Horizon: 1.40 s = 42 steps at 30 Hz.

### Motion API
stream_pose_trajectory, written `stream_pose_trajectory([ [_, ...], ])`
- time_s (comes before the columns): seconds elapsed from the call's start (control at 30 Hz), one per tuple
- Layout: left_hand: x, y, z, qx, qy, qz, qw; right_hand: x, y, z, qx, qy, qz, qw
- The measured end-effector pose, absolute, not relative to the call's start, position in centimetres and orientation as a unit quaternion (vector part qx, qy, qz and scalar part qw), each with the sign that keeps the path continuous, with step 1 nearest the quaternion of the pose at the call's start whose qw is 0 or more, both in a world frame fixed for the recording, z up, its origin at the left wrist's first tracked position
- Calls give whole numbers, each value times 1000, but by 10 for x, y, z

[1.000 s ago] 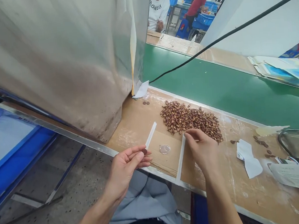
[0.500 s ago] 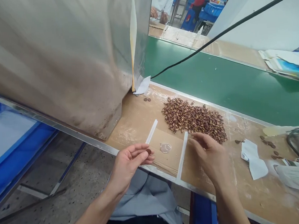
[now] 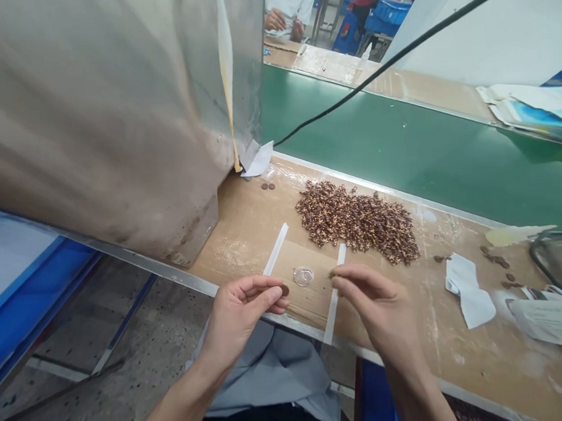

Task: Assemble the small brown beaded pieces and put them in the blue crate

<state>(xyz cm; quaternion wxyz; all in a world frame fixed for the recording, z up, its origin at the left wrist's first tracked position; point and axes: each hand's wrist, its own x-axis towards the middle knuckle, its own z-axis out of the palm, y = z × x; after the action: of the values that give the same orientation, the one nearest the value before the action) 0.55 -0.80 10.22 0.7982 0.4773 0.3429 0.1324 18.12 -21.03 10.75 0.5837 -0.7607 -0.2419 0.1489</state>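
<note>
In my left hand [image 3: 249, 300], thumb and fingers are closed on a small round brown disc [image 3: 284, 290], its edge showing past the thumb tip. My right hand [image 3: 372, 287] is in a pinch over a white tape strip [image 3: 332, 313]; whatever sits at its fingertips is too small to name. Between the hands, a small clear round piece [image 3: 303, 275] lies on a cardboard sheet [image 3: 312, 302]. Another white strip [image 3: 276, 248] runs along the sheet's left side. Behind my right hand spreads a heap of small brown and gold pieces [image 3: 357, 217].
A large metal housing [image 3: 108, 120] blocks the left. Beyond the bench runs a green belt [image 3: 377, 141], crossed by a black cable [image 3: 396, 68]. Crumpled white paper [image 3: 467, 290] and several brown discs [image 3: 495, 258] lie at right. A person in white [image 3: 291, 5] works across the belt.
My right hand has moved left from beside the heap, closer to my left hand. The disc in my left hand shows more clearly. The whole view has shifted slightly.
</note>
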Motion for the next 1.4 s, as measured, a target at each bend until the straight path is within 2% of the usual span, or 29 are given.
stream_pose_trajectory([
  [0.13, 7, -15, 104, 513, 334, 130, 780, 143, -200, 125, -657, -186, 297, 667],
  [0.4, 3, -23, 116, 569, 315, 131, 748, 130, -189, 121, -589, -129, 383, 700],
  [0.6, -1, -15, 111, 419, 254, -41, 871, 134, -195, 131, -541, -144, 468, 683],
  [0.73, -5, -14, 104, 354, 229, -119, 899, 136, -203, 134, -526, -177, 504, 662],
  [0.83, -6, -12, 106, 348, 212, -123, 905, 146, -212, 130, -589, -199, 427, 656],
  [0.9, -4, -7, 109, 360, 205, -96, 905, 160, -218, 123, -673, -198, 295, 648],
  [1.0, 2, 8, 110, 394, 197, -32, 897, 185, -228, 101, -798, -222, 65, 557],
  [1.1, 15, 24, 106, 408, 189, 16, 893, 200, -237, 75, -839, -296, -66, 451],
  [1.23, 33, 40, 93, 392, 184, 70, 899, 201, -245, 57, -841, -333, -111, 411],
  [1.4, 42, 43, 77, 345, 176, 166, 907, 199, -246, 63, -852, -337, -78, 393],
])
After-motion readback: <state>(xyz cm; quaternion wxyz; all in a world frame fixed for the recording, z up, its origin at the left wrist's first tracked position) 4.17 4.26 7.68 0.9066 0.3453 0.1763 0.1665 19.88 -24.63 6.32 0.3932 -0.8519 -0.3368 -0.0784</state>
